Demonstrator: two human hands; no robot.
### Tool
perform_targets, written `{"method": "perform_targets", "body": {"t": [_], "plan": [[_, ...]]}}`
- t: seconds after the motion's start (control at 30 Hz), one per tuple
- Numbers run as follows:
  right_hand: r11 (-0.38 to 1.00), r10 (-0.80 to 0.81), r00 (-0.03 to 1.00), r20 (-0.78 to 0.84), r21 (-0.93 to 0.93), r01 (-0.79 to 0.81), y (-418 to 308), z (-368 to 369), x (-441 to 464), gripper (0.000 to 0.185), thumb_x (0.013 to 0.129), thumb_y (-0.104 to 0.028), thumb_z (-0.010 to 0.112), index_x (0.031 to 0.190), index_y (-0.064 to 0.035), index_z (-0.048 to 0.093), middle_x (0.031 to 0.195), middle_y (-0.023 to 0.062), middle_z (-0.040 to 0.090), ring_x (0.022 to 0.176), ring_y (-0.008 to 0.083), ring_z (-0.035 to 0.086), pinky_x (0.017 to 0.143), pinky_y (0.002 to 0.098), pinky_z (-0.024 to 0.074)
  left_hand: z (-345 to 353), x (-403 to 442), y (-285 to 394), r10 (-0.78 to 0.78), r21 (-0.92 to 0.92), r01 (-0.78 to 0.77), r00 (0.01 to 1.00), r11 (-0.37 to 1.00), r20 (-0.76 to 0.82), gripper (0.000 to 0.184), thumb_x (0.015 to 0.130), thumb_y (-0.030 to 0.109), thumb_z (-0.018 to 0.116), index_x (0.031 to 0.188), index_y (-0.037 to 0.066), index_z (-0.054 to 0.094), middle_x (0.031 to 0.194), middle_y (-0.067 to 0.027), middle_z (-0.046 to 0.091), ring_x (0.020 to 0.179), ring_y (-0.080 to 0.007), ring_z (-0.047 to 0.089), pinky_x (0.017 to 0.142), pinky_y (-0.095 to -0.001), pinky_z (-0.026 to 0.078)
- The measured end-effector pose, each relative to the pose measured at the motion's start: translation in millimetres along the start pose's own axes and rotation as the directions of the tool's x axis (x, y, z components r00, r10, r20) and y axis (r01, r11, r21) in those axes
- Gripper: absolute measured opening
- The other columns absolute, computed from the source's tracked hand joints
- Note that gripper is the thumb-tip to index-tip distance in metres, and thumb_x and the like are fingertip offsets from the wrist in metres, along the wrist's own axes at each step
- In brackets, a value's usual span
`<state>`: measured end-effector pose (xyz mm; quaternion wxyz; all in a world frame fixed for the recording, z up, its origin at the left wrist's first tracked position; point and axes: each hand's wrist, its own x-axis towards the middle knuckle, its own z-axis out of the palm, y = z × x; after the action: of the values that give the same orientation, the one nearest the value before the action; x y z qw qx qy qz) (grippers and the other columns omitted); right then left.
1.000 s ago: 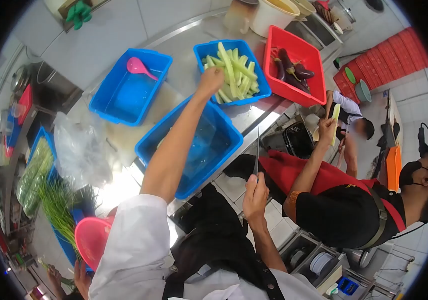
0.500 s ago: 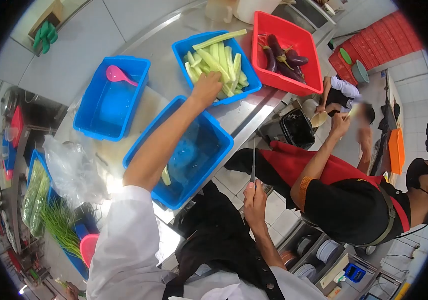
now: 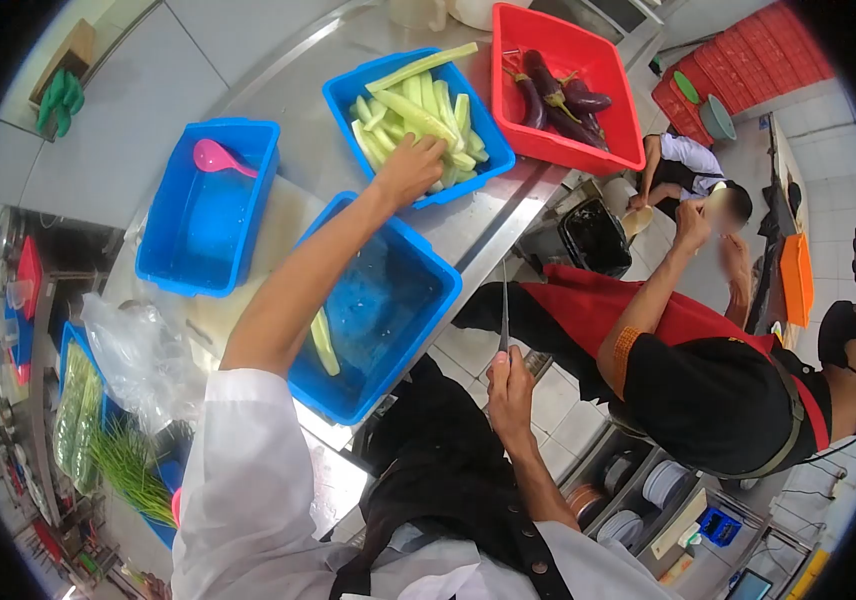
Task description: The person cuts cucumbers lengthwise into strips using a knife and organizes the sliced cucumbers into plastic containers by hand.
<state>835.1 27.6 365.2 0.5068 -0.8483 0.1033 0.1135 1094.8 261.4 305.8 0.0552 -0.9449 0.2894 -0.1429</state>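
My left hand [image 3: 410,172] reaches into a blue basin [image 3: 340,92] piled with long pale-green cucumber pieces [image 3: 431,105]. Its fingers are curled down on a piece at the near side, and the fingertips are partly hidden. At the front of my body, my right hand [image 3: 511,392] grips a knife [image 3: 505,318] by the handle, blade pointing away from me. A second blue basin [image 3: 445,262], holding water and one cucumber piece [image 3: 324,343], lies beneath my left forearm.
Left of it stands a blue basin [image 3: 155,255] with a pink spoon [image 3: 218,157]. A red basin [image 3: 625,130] holds eggplants [image 3: 548,80]. A plastic bag [image 3: 143,345] and green stalks [image 3: 133,465] lie left. One co-worker [image 3: 708,390] stands close on my right; another [image 3: 693,165] is farther off.
The view has shifted slightly. My left hand stays among the cucumber pieces, and the piece in the water basin shows more from behind my forearm. The knife stays in my right hand.
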Motion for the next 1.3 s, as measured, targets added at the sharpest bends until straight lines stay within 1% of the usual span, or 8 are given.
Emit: {"method": "perform_targets", "body": {"t": [0.3,0.43,0.53,0.67,0.83,0.93,1.0,1.3], "plan": [[0.997,-0.018,0.997,-0.081,0.068,0.024,8,-7,3,0.031,0.100,-0.025,0.039,0.083,0.0001,0.044,0.054,0.0063,0.041,0.050,0.0128,0.038,0.047,0.0340,0.0303,-9,-2,-22,0.199,-0.045,-0.200,0.980,0.979,-0.017,0.022,0.071,0.021,0.067,0.084,0.004,0.063,0.100,-0.0071,0.055,0.098,-0.0229,0.055,0.080,-0.0384,0.046],[0.995,0.045,0.998,-0.049,0.096,-0.040,6,-7,9,0.031,0.100,-0.025,0.039,0.084,0.0005,0.044,0.054,0.0064,0.041,0.050,0.0129,0.037,0.046,0.0339,0.0303,-38,-14,-29,-0.171,-0.413,0.020,0.928,0.911,-0.331,0.029,0.079,0.019,0.070,0.093,-0.002,0.057,0.097,-0.0107,0.056,0.083,-0.0277,0.061,0.068,-0.0413,0.053],[0.997,0.023,0.999,-0.042,0.072,-0.020,0,-4,18,0.029,0.099,-0.023,0.039,0.083,0.0002,0.045,0.054,0.0072,0.044,0.049,0.0144,0.040,0.046,0.0339,0.0322,-85,-19,-28,-0.662,-0.859,0.192,0.721,0.475,-0.204,0.025,0.087,0.015,0.066,0.102,-0.004,0.059,0.097,-0.0098,0.060,0.087,-0.0172,0.063,0.068,-0.0310,0.059],[0.986,-0.002,1.000,-0.019,0.166,0.005,-11,-1,32,0.028,0.099,-0.022,0.040,0.081,-0.0012,0.044,0.056,0.0049,0.044,0.049,0.0101,0.041,0.044,0.0300,0.0315,-100,-30,-44,-0.770,-0.987,-0.081,0.636,-0.136,0.054,0.028,0.091,0.015,0.061,0.111,-0.004,0.059,0.106,-0.0120,0.062,0.094,-0.0193,0.062,0.074,-0.0355,0.060],[0.956,-0.130,0.992,-0.004,0.263,0.126,-30,-1,46,0.030,0.100,-0.023,0.039,0.079,-0.0026,0.043,0.058,0.0012,0.044,0.050,0.0064,0.040,0.043,0.0255,0.0302,-107,-39,-50,-0.836,-0.991,-0.115,0.549,-0.073,-0.002,0.028,0.089,0.016,0.064,0.109,-0.003,0.060,0.105,-0.0105,0.062,0.094,-0.0186,0.062,0.074,-0.0350,0.060],[0.953,-0.171,0.985,0.003,0.254,0.165,-32,1,53,0.029,0.101,-0.023,0.038,0.079,-0.0042,0.043,0.060,-0.0005,0.041,0.049,0.0050,0.038,0.042,0.0228,0.0295,-92,-31,-45,-0.863,-0.966,0.001,0.450,0.259,-0.231,0.029,0.081,0.008,0.070,0.106,-0.003,0.061,0.099,-0.0105,0.061,0.095,-0.0221,0.061,0.080,-0.0334,0.054],[0.957,-0.185,0.983,0.018,0.231,0.176,-32,3,54,0.029,0.101,-0.023,0.036,0.079,-0.0053,0.042,0.061,-0.0014,0.039,0.049,0.0045,0.036,0.041,0.0213,0.0288,-86,-30,-35,-0.564,-0.748,0.105,0.727,0.656,-0.392,0.031,0.074,0.004,0.072,0.104,-0.001,0.063,0.097,-0.0149,0.060,0.096,-0.0297,0.060,0.081,-0.0371,0.048],[0.987,-0.073,0.995,0.065,0.149,0.063,-23,8,78,0.028,0.100,-0.022,0.037,0.079,-0.0049,0.042,0.061,-0.0014,0.040,0.048,0.0042,0.035,0.041,0.0213,0.0294,-29,-17,1,-0.255,-0.542,0.271,0.961,0.796,0.105,0.006,0.075,0.007,0.063,0.078,0.003,0.063,0.084,-0.0129,0.060,0.088,-0.0328,0.060,0.077,-0.0436,0.049]]}}
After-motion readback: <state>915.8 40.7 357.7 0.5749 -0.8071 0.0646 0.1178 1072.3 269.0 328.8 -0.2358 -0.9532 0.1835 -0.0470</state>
